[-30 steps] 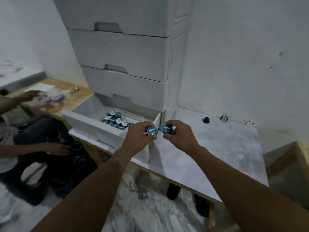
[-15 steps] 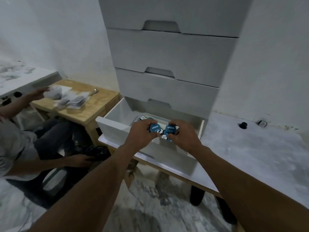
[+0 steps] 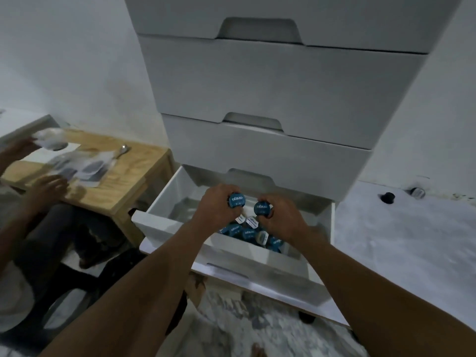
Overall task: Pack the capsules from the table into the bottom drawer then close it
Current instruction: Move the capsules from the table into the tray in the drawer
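The bottom drawer of a white drawer unit stands pulled open. Inside it lies a pile of several blue capsules, toward its right side. My left hand hovers over the drawer, shut on a blue capsule with its printed lid facing me. My right hand is just beside it, shut on another blue capsule. On the white table, far right near the wall, stand a dark capsule and a second capsule lying by the wall.
Three shut drawers rise above the open one. A wooden side table at left holds clear packets and a spoon. A seated person's hands work there. Marbled floor lies below.
Both hands carried their capsules left from over the table's edge to above the open drawer's inside. My view moved closer and leftward, centring the drawer.
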A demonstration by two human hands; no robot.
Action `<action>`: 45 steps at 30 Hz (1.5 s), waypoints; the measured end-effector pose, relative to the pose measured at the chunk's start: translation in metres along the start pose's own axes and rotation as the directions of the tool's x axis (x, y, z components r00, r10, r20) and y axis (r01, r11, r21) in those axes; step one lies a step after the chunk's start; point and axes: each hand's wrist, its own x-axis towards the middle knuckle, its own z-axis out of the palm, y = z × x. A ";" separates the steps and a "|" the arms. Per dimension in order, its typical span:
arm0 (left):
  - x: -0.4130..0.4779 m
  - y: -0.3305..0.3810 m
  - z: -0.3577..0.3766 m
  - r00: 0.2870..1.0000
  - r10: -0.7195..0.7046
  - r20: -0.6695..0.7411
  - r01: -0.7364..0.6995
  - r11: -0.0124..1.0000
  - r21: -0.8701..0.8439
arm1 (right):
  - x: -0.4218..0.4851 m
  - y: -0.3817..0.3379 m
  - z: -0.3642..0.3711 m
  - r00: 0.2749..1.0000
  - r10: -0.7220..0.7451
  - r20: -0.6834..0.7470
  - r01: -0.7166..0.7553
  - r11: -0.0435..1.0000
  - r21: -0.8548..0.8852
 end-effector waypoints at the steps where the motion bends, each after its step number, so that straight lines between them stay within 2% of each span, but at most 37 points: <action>1: 0.008 -0.005 0.001 1.000 -0.004 0.030 0.003 1.000 0.009 | 0.006 0.004 0.003 1.000 0.017 0.019 -0.017 1.000 -0.007; 5: 0.037 -0.018 0.004 0.987 -0.034 0.156 0.018 0.995 0.101 | 0.025 0.014 0.014 0.995 0.065 0.080 -0.065 0.998 -0.007; 8: 0.051 -0.027 0.011 0.984 -0.001 0.181 -0.024 0.991 0.135 | 0.036 0.024 0.020 0.994 0.102 0.047 -0.101 0.994 -0.027; 12: 0.061 -0.041 0.018 0.975 0.039 0.221 -0.068 0.990 0.125 | 0.042 0.028 0.035 0.991 0.132 0.039 -0.132 0.991 -0.012; 15: 0.080 -0.062 0.030 0.968 0.079 0.238 -0.099 0.992 0.075 | 0.052 0.025 0.038 0.987 0.161 -0.020 -0.161 0.987 -0.010; 20: 0.099 -0.079 0.043 0.927 0.208 0.311 -0.231 0.972 0.039 | 0.053 0.017 0.045 0.973 0.222 -0.058 -0.224 0.974 -0.030; 26: 0.109 -0.091 0.049 0.882 0.260 0.393 -0.306 0.950 0.058 | 0.059 0.008 0.056 0.953 0.292 -0.079 -0.297 0.953 -0.056; 36: 0.115 -0.099 0.055 0.867 0.324 0.379 -0.379 0.922 0.078 | 0.062 0.005 0.067 0.934 0.346 -0.091 -0.354 0.930 -0.095; 45: 0.116 -0.096 0.064 0.866 0.307 0.394 -0.363 0.929 0.074 | 0.064 0.015 0.067 0.937 0.343 -0.069 -0.350 0.926 -0.144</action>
